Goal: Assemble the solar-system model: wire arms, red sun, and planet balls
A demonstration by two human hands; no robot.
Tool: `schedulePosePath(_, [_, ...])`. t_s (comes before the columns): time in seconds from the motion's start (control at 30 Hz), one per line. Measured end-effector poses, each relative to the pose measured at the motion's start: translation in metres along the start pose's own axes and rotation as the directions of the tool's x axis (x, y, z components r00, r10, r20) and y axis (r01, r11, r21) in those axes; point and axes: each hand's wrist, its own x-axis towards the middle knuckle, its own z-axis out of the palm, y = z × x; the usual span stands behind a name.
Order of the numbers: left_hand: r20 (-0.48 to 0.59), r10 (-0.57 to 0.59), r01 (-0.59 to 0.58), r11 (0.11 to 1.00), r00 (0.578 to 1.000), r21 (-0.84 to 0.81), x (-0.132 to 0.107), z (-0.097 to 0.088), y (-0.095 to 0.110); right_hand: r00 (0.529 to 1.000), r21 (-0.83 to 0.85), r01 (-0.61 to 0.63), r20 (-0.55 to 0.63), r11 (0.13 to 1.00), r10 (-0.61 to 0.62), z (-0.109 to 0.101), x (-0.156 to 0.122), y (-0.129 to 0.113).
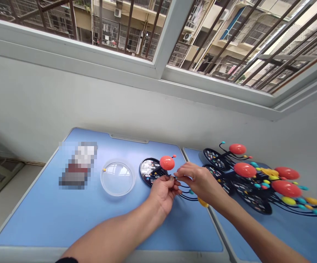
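Observation:
A solar system model stands on the blue table, with a round black base (146,167) printed with pictures and a shiny red-orange ball (167,163) above it. Thin black curved arms spread from it to the right. My left hand (162,191) is closed around one of these arms just below the ball. Pinched in the fingertips of my right hand (195,177) is a tiny blue-green ball (175,178), held right against my left fingertips. Whether it sits on the arm's end is hidden by my fingers. A yellow piece (203,202) shows under my right wrist.
Left of the model lies a clear round plastic dish (118,193) with a small yellow-orange bead (104,170) at its rim. A blurred-out flat item (78,164) lies farther left. Several similar models (244,170) crowd the second table at right. Wall and barred window stand behind.

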Motion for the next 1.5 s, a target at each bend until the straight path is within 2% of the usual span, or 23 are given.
schedulePosePath(0.1, [-0.003, 0.002, -0.002, 1.000, 1.000, 0.008, 0.000, 0.000, 0.000, 1.000, 0.032, -0.009, -0.002, 0.999, 0.009, 0.001, 0.000, 0.002])
schedulePosePath(0.27, [-0.017, -0.001, 0.002, 1.000, 1.000, 0.022, 0.002, 0.001, -0.001, 0.978, 0.191, -0.210, 0.040, 0.959, 0.206, 0.002, 0.000, 0.014])
schedulePosePath(0.37, [-0.017, -0.005, 0.005, 1.000, 1.000, 0.021, 0.002, 0.001, -0.001, 0.954, 0.293, -0.297, 0.123, 0.909, 0.272, 0.000, 0.002, 0.018])
schedulePosePath(0.5, [-0.020, -0.017, 0.018, 1.000, 1.000, 0.023, 0.002, 0.001, -0.001, 0.919, 0.480, -0.391, 0.254, 0.786, 0.302, -0.003, 0.005, 0.020])
schedulePosePath(0.6, [-0.018, -0.018, 0.018, 1.000, 1.000, 0.025, 0.002, 0.001, -0.001, 0.907, 0.526, -0.420, 0.281, 0.740, 0.314, -0.003, 0.006, 0.021])
schedulePosePath(0.7, [-0.021, -0.018, 0.019, 0.999, 1.000, 0.028, 0.002, 0.001, -0.002, 0.921, 0.494, -0.387, 0.252, 0.778, 0.297, -0.004, 0.006, 0.020])
schedulePosePath(0.83, [-0.023, -0.012, 0.012, 1.000, 1.000, 0.025, 0.002, 0.001, -0.002, 0.960, 0.298, -0.273, 0.147, 0.915, 0.238, -0.005, 0.003, 0.014])
schedulePosePath(0.97, [-0.021, -0.009, 0.010, 1.000, 1.000, 0.019, 0.002, 0.001, -0.002, 0.997, 0.068, -0.063, 0.046, 0.996, 0.060, -0.003, 0.002, 0.006])
schedulePosePath(1.07, [-0.016, -0.013, 0.013, 1.000, 1.000, 0.016, 0.001, 0.000, -0.002, 0.997, 0.006, 0.078, 0.024, 0.997, -0.078, -0.001, 0.002, 0.003])
schedulePosePath(1.13, [-0.017, -0.014, 0.014, 1.000, 1.000, 0.012, 0.001, 0.000, -0.003, 0.994, -0.011, 0.112, 0.012, 0.994, -0.112, 0.000, 0.002, 0.002])
schedulePosePath(1.33, [-0.021, -0.023, 0.023, 1.000, 1.000, 0.010, 0.001, 0.001, -0.003, 0.990, -0.060, 0.136, -0.016, 0.989, -0.137, 0.004, -0.001, 0.001])
schedulePosePath(1.5, [-0.018, -0.024, 0.025, 0.999, 1.000, 0.023, 0.001, 0.002, -0.003, 0.992, -0.056, 0.127, 0.009, 0.990, -0.127, 0.004, -0.002, -0.001])
